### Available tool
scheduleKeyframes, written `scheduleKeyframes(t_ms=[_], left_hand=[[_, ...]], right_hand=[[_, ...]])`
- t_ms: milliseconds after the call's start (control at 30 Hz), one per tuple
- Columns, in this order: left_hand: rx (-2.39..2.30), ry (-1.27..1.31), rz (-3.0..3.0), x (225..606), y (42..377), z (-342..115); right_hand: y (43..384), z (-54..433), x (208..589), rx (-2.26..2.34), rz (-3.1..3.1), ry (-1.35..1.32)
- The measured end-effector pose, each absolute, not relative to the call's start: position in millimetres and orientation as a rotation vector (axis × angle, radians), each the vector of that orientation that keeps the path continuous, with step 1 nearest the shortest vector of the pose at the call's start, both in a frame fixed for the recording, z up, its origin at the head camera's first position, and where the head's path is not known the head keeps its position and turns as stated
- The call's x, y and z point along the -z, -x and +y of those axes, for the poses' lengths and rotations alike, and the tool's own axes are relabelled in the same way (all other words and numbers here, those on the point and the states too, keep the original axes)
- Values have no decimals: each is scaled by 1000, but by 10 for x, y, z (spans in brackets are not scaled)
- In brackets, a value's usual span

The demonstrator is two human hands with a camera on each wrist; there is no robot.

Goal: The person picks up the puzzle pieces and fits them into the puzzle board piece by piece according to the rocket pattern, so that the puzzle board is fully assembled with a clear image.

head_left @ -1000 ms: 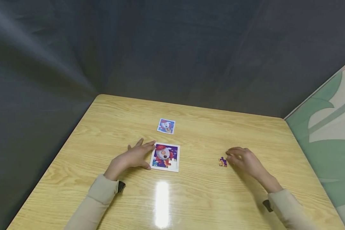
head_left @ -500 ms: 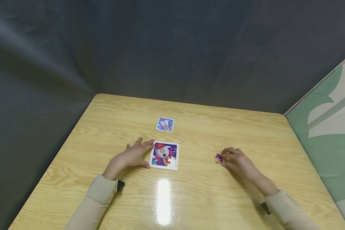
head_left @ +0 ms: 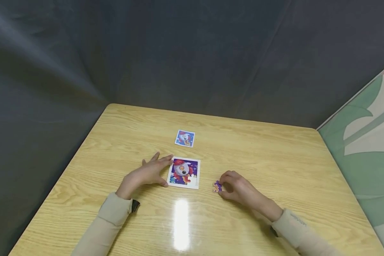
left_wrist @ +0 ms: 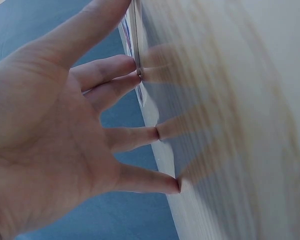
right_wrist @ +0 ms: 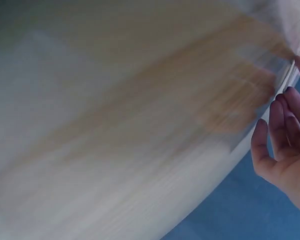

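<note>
A square jigsaw puzzle (head_left: 181, 170) with a white border lies on the table, its picture of a grey-and-red rocket on purple with a bare white gap at the lower right. My left hand (head_left: 146, 175) touches its left edge, fingers spread; the left wrist view shows the same hand (left_wrist: 65, 125) with fingertips on the tabletop and against the puzzle's edge. Right of the puzzle, my right hand (head_left: 241, 188) pinches a purple-and-orange puzzle piece (head_left: 216, 186) between thumb and fingers. In the right wrist view the hand (right_wrist: 290, 135) is partly cut off.
Behind the puzzle lies a small card (head_left: 185, 138) with a similar rocket picture. The wooden table (head_left: 121, 131) is bounded by a dark curtain (head_left: 211, 64) at the back and left, and a green-and-white patterned panel (head_left: 364, 153) at the right.
My right hand has taken hold of the puzzle piece and carried it left toward the puzzle. The left hand has stayed at the puzzle's left edge.
</note>
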State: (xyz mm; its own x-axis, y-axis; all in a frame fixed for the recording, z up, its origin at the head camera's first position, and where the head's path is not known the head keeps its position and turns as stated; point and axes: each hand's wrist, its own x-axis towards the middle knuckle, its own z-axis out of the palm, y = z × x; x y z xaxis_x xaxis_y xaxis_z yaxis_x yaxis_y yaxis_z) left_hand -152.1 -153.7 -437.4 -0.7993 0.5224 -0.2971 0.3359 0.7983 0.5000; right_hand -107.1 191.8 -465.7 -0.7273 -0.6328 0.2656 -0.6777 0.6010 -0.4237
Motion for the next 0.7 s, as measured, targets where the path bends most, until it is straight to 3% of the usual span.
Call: scheduleKeyframes(t_ms=[333, 700], left_hand=[[-609, -668, 2565, 4400, 1505, -1493], [-567, -656, 2568, 4348, 1523, -1519]], right_hand=[[1235, 1198, 4570, -702, -2659, -1144], [1206, 1086, 4592, -514, -2703, -1235]])
